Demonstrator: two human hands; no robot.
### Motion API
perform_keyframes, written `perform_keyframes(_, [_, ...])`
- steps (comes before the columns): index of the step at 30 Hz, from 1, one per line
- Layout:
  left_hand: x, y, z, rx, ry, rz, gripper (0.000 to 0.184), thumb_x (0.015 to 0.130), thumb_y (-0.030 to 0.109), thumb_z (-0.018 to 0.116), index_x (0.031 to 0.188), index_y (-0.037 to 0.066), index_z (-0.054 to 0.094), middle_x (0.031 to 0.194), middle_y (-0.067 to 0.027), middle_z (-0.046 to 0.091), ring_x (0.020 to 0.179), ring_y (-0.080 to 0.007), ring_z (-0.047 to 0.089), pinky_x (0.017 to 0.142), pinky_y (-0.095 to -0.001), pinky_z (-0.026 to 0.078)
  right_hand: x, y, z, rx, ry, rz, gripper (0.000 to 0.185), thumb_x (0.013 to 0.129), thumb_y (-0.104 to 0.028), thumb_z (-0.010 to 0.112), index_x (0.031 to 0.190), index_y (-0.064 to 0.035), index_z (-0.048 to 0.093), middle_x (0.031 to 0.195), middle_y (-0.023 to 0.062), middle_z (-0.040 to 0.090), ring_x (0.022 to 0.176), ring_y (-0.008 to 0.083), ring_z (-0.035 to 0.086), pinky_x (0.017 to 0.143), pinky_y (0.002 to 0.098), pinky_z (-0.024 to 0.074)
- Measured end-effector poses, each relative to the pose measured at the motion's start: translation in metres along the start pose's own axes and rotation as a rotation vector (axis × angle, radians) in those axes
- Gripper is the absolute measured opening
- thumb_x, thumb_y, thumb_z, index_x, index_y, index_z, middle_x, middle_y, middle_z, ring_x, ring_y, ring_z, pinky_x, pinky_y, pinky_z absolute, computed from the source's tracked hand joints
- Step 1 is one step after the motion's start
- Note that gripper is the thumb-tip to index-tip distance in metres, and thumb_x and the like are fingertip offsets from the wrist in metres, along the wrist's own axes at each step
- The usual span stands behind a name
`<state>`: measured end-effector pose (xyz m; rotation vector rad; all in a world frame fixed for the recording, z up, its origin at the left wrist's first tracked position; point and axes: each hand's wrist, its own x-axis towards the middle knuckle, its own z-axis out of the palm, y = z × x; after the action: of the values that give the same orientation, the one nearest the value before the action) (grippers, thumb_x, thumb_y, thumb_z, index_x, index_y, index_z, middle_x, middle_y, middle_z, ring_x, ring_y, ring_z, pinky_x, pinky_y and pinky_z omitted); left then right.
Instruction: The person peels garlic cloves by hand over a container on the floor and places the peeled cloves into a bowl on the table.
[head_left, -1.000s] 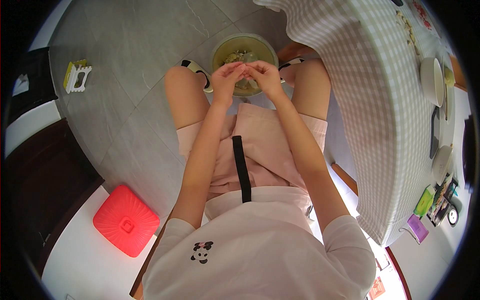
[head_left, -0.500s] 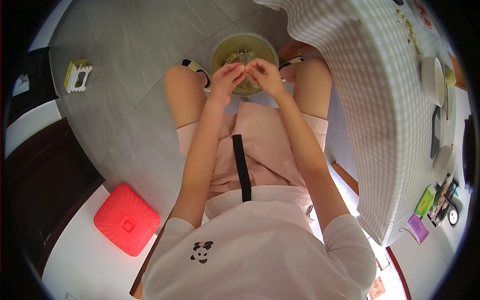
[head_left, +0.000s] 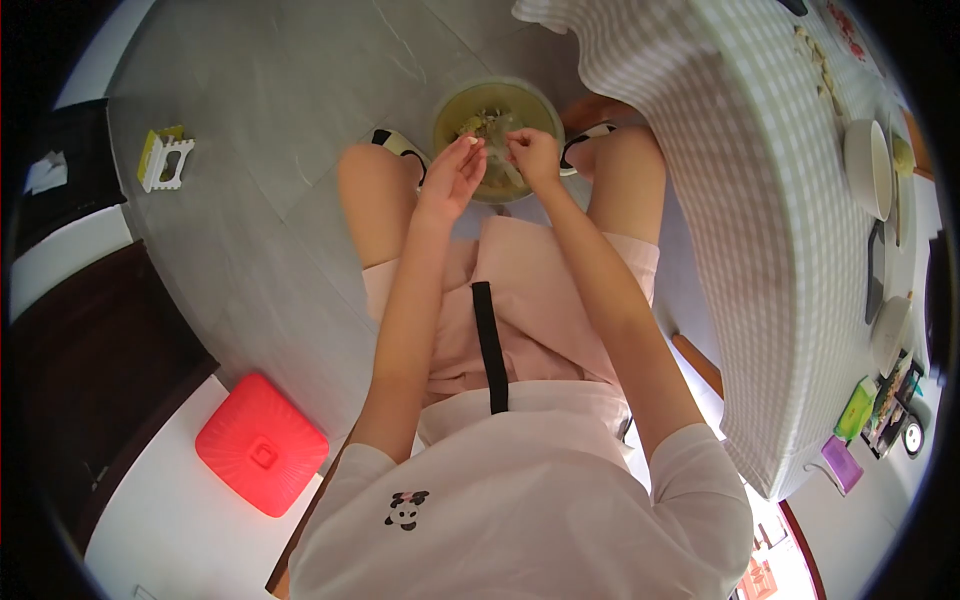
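Over a round yellowish bin (head_left: 462, 104) on the floor between my knees, both of my hands are raised. My left hand (head_left: 452, 180) holds a small whitish piece (head_left: 473, 141), perhaps a garlic clove, at its fingertips; the other fingers are partly extended. To its right and apart from it, my right hand (head_left: 537, 157) has thumb and fingers pinched together; whatever lies between them is too small to make out. Inside the bin are pale scraps (head_left: 485, 121) and a clear plastic bag or liner, partly hidden by my hands.
A checked tablecloth (head_left: 740, 200) drapes the table at my right, with a white bowl (head_left: 866, 168) near its edge. On the left stand a yellow-and-white stool (head_left: 167, 158) and, nearer me, a red square lid-like item (head_left: 262, 445). A wooden leg (head_left: 695, 364) shows under the table.
My hands have parted from touching at the fingertips. The left hand has opened somewhat with the whitish piece, and the right has moved slightly right. The whole view has shifted a little.
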<state>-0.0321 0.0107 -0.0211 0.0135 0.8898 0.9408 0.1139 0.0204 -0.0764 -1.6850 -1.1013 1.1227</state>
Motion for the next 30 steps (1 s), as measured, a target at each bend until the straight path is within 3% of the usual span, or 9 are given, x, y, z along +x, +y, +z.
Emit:
perform_keyframes(2, [0.003, 0.000, -0.003, -0.062, 0.027, -0.014, 0.018, 0.079, 0.011, 0.054, 0.096, 0.003, 0.051, 0.088, -0.0051, 0.055, 0.080, -0.0132, 0.054, 0.070, -0.0224, 0.048, 0.002, -0.004, -0.002, -0.109, 0.025, 0.116, 0.009, 0.067, -0.010, 0.060, 0.069, -0.0011, 0.062, 0.058, 0.0110, 0.059, 0.051, 0.0154, 0.057, 0.051, 0.0261, 0.0438])
perform_keyframes(6, [0.006, 0.000, -0.003, -0.178, -0.037, -0.076, 0.020, 0.079, 0.013, 0.054, 0.097, 0.004, 0.050, 0.088, -0.0043, 0.055, 0.078, -0.0134, 0.054, 0.069, -0.0221, 0.048, 0.008, -0.010, -0.005, -0.395, -0.033, 0.040, 0.013, 0.070, -0.012, 0.062, 0.074, 0.0009, 0.061, 0.052, 0.0056, 0.055, 0.043, 0.0105, 0.051, 0.043, 0.0235, 0.0397])
perform_keyframes(9, [0.005, 0.001, 0.000, -0.240, -0.223, -0.092, 0.019, 0.078, 0.011, 0.054, 0.096, 0.007, 0.053, 0.088, -0.0036, 0.054, 0.080, -0.0145, 0.054, 0.069, -0.0229, 0.049, 0.012, 0.007, -0.001, -0.245, -0.051, 0.080, 0.019, 0.069, -0.019, 0.062, 0.071, -0.0007, 0.062, 0.058, 0.0121, 0.057, 0.051, 0.0182, 0.055, 0.053, 0.0286, 0.0429])
perform_keyframes(11, [0.004, 0.001, 0.002, -0.283, -0.476, -0.077, 0.017, 0.079, 0.011, 0.053, 0.096, 0.008, 0.053, 0.085, -0.0031, 0.054, 0.079, -0.0154, 0.054, 0.066, -0.0228, 0.050, 0.010, 0.011, 0.004, -0.111, 0.138, -0.171, 0.020, 0.075, -0.020, 0.058, 0.081, -0.0007, 0.061, 0.064, 0.0110, 0.058, 0.057, 0.0141, 0.053, 0.058, 0.0268, 0.0422])
perform_keyframes(14, [-0.002, 0.002, 0.010, -0.297, -0.547, -0.042, 0.014, 0.080, 0.011, 0.052, 0.092, 0.005, 0.050, 0.084, -0.0052, 0.055, 0.080, -0.0149, 0.055, 0.064, -0.0226, 0.050, 0.008, -0.014, 0.000, 0.266, 0.153, -0.197, 0.022, 0.080, -0.017, 0.052, 0.091, 0.0022, 0.058, 0.074, 0.0055, 0.057, 0.069, 0.0079, 0.050, 0.058, 0.0212, 0.0404])
perform_keyframes(17, [0.005, -0.001, 0.003, -0.170, -0.430, 0.021, 0.011, 0.080, 0.009, 0.052, 0.090, 0.005, 0.051, 0.082, -0.0055, 0.055, 0.077, -0.0153, 0.055, 0.064, -0.0226, 0.050, -0.014, -0.073, -0.023, 0.584, -0.150, -0.092, 0.019, 0.081, -0.014, 0.051, 0.093, -0.0010, 0.058, 0.075, 0.0043, 0.056, 0.067, 0.0096, 0.049, 0.060, 0.0228, 0.0397])
perform_keyframes(20, [0.004, -0.004, 0.007, -0.103, -0.349, 0.026, 0.009, 0.079, 0.007, 0.053, 0.087, 0.004, 0.052, 0.080, -0.0049, 0.056, 0.073, -0.0136, 0.055, 0.062, -0.0221, 0.048, -0.033, -0.082, -0.028, 0.431, -0.294, -0.170, 0.017, 0.078, -0.009, 0.055, 0.092, -0.0008, 0.058, 0.075, 0.0049, 0.056, 0.066, 0.0108, 0.049, 0.060, 0.0218, 0.0397])
perform_keyframes(25, [-0.006, -0.004, 0.014, 0.224, -0.266, 0.029, 0.008, 0.079, 0.009, 0.054, 0.085, 0.004, 0.053, 0.081, -0.0035, 0.056, 0.072, -0.0097, 0.054, 0.060, -0.0208, 0.043, -0.042, -0.065, -0.035, 0.148, -0.197, -0.426, 0.014, 0.076, -0.004, 0.056, 0.089, 0.0000, 0.058, 0.078, 0.0050, 0.054, 0.071, 0.0096, 0.052, 0.061, 0.0218, 0.0429])
perform_keyframes(30, [0.000, -0.002, 0.005, 0.216, -0.289, 0.010, 0.011, 0.079, 0.013, 0.055, 0.086, 0.005, 0.052, 0.082, -0.0041, 0.056, 0.074, -0.0104, 0.054, 0.062, -0.0208, 0.043, -0.055, -0.087, -0.045, 0.321, -0.112, -0.258, 0.010, 0.077, -0.006, 0.056, 0.084, 0.0006, 0.057, 0.077, 0.0046, 0.055, 0.068, 0.0085, 0.053, 0.059, 0.0204, 0.0428])
